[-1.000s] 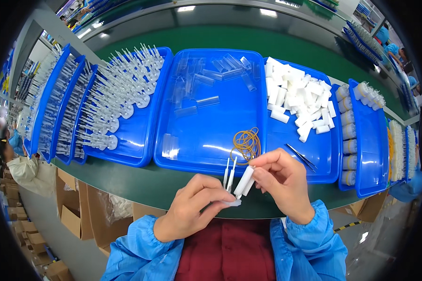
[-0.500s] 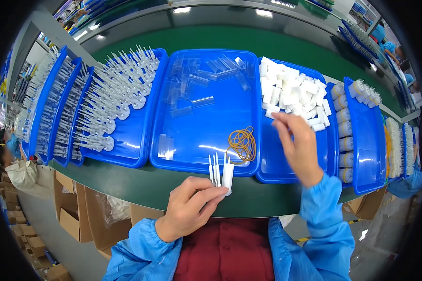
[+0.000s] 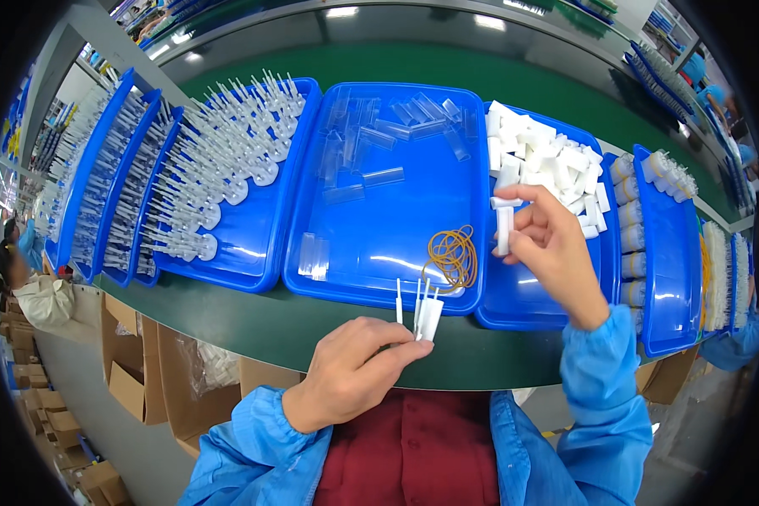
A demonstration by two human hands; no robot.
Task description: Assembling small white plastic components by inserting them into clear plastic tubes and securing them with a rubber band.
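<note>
My left hand [image 3: 350, 371] is closed on several thin white stems [image 3: 399, 299] and a white sleeve [image 3: 431, 316] that slips over one or more of them; they stand upright from the fingertips, above the bench's front edge. Their lower ends are hidden by my fingers. Between thumb and fingers my right hand [image 3: 561, 253] grips a single white sleeve [image 3: 504, 229], held upright over the blue tray [image 3: 523, 308] on the right. The pile of white sleeves [image 3: 557, 164] in that tray lies just beyond this hand.
The middle blue tray [image 3: 379, 232] holds clear tubes [image 3: 384, 177] and tan rubber bands [image 3: 453, 260]. On the left, tilted blue trays carry stemmed parts with clear round bases [image 3: 228, 190]. Bundled parts [image 3: 628, 219] line a tray at right. Cardboard boxes [image 3: 135, 363] stand below the green bench [image 3: 253, 316].
My right hand has taken a white sleeve from near the pile and its fingers have closed on it. In my left hand the stems have fanned apart. The view has shifted slightly.
</note>
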